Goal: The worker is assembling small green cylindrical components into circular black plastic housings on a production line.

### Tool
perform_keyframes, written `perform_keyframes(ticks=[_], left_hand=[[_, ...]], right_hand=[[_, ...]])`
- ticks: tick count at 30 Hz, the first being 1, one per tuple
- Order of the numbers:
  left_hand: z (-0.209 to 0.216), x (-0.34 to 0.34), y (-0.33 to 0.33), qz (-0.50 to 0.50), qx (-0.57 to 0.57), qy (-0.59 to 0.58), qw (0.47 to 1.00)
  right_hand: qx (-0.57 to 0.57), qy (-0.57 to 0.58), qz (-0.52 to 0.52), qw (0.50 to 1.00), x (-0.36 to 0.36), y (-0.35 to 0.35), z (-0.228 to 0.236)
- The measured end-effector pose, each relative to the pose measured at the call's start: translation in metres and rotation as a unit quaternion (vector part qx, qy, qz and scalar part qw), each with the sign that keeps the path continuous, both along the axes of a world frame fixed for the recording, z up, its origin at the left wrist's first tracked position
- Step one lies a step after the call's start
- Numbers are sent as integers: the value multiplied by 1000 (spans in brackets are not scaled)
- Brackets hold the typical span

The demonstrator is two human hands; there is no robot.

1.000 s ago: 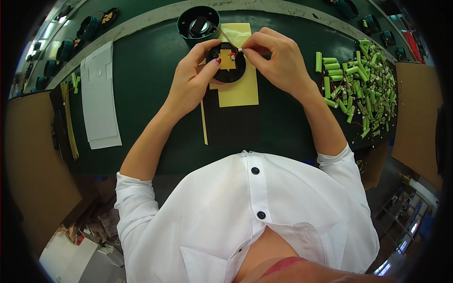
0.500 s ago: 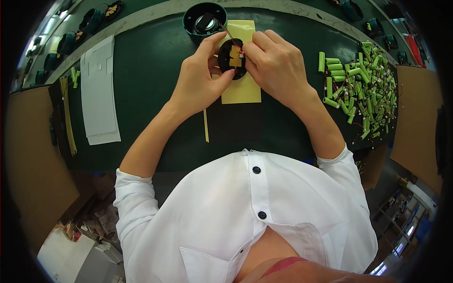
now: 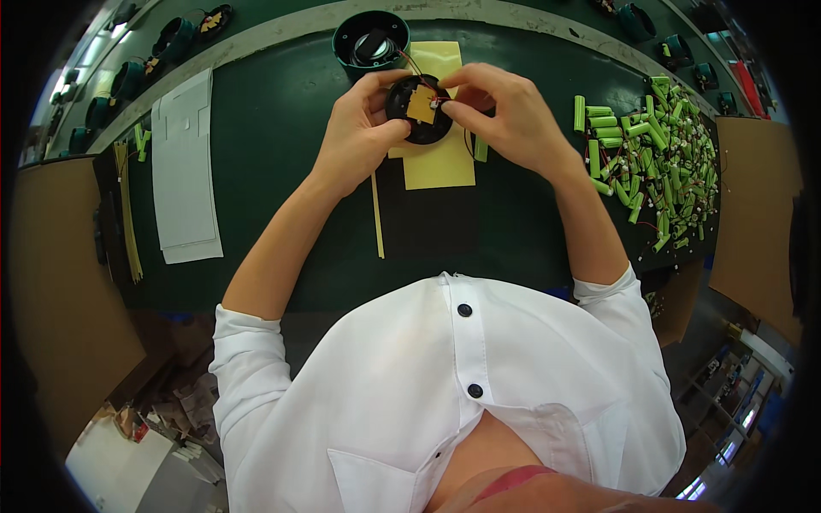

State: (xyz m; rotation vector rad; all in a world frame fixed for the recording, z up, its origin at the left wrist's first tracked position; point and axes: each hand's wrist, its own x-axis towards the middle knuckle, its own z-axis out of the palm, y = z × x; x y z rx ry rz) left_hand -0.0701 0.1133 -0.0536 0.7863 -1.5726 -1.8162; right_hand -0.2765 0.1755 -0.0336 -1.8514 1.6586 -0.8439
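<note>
My left hand grips the left edge of a round black plastic cover, which bears a yellow circuit board. Thumb and fingers of my right hand pinch a small white wire connector at the board's right side. Thin wires run from the board up to a dark green round housing, standing open just beyond my left hand with a silver-rimmed part inside. Beneath my right hand a green battery cell partly shows, with a dark wire beside it. A yellow sheet lies under the cover.
Many green battery cells with wires are heaped at the right of the dark green table. White flat sheets lie at the left. A thin yellow strip rests near the middle. Cardboard boxes flank the table.
The cover has turned to face upward more and shifted slightly left. My right hand's fingers have opened wider around the connector, and a green battery cell now shows beneath that hand.
</note>
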Motion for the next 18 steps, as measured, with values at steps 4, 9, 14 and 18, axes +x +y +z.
perform_keyframes(ticks=[4, 9, 14, 18], left_hand=[[7, 1, 3, 1, 51, 9, 999], [5, -2, 5, 17, 78, 41, 996], [3, -5, 12, 39, 23, 40, 998], [1, -5, 13, 31, 25, 51, 998]], right_hand=[[-80, 150, -32, 985, 0, 26, 24], [23, 134, -112, 984, 7, 40, 4], [82, 55, -57, 994, -22, 26, 14], [102, -186, 90, 973, -15, 15, 18]])
